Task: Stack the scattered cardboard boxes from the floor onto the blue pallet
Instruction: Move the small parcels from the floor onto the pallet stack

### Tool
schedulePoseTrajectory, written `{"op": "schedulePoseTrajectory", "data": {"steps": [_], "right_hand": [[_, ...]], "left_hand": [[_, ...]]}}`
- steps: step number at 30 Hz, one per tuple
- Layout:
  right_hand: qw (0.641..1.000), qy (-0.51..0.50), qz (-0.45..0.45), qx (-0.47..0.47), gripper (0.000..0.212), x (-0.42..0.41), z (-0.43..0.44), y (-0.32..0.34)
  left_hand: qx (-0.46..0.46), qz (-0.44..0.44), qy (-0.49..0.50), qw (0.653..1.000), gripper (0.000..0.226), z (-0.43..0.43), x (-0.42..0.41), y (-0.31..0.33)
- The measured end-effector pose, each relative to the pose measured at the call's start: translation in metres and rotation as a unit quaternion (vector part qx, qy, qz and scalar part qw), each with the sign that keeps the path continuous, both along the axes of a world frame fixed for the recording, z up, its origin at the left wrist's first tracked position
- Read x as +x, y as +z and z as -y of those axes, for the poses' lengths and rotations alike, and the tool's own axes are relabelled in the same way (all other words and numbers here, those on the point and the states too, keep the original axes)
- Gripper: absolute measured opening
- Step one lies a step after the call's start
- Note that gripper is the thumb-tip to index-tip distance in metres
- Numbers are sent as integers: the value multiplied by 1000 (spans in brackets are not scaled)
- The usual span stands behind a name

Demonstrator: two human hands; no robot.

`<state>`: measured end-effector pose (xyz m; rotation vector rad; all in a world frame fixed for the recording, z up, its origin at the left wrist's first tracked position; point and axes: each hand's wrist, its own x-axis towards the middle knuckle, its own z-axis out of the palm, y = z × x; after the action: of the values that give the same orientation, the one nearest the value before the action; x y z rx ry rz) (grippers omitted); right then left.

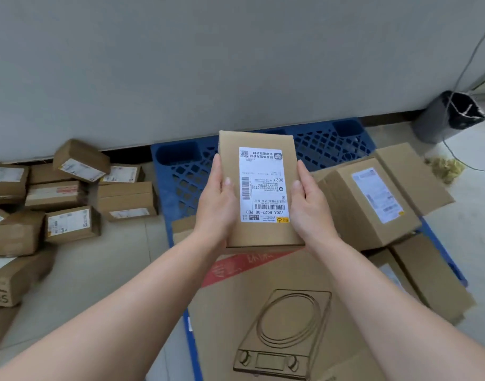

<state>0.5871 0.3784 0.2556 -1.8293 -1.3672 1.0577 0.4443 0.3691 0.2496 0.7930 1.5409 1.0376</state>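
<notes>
A person's left hand (pixel 216 199) and right hand (pixel 312 204) grip a flat cardboard box (pixel 259 237) by its long edges, thumbs lying on its top face and fingers curled beneath. The box is held in the air above the blue pallet (pixel 326 144), with its white shipping label (pixel 263 185) facing up.

The plastic lattice pallet lies on a pale tiled floor (pixel 98 265), its far edge against a plain grey wall (pixel 208 64) with a dark skirting strip at the base. A large carton printed with an outline of an induction cooker (pixel 277 312) lies flat on the pallet's near end. To the right, a labelled box (pixel 370 199) rests tilted on flattened cardboard and other boxes.

On the floor to the left of the pallet, a jumble of small cardboard boxes (pixel 70 204) lies scattered along the wall, several piled on one another.

In the far right corner stands a grey waste bin (pixel 428 122) lined with a black bag. A thin cable (pixel 466 67) hangs down past it, and yellowish scraps (pixel 446 166) lie on the tiles nearby.
</notes>
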Motion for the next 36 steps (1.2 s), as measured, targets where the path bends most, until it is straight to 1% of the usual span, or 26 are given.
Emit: {"op": "schedulePoseTrajectory", "data": {"steps": [8,12,15,18,21,27,32,36], "right_hand": [[999,-26,11,29,46,145,10,61],[997,-50,26,45,44,224,23,85],[996,-66,35,39,43,284,35,93],[997,-74,30,16,42,340,46,96],[998,-63,26,-9,42,385,56,100],[997,-53,15,-57,42,444,72,77],[994,-35,55,-83,43,469,72,37],[990,-25,71,-119,46,475,60,15]], "left_hand": [[35,51,-17,998,52,7,145,57],[58,61,-37,996,53,13,223,73],[67,82,-53,993,54,23,281,77],[55,110,-62,990,56,40,335,77],[47,125,-61,989,63,58,380,70],[16,103,-80,991,65,87,436,51],[-23,60,-85,994,63,91,456,25],[-47,36,-84,995,64,92,465,6]]}}
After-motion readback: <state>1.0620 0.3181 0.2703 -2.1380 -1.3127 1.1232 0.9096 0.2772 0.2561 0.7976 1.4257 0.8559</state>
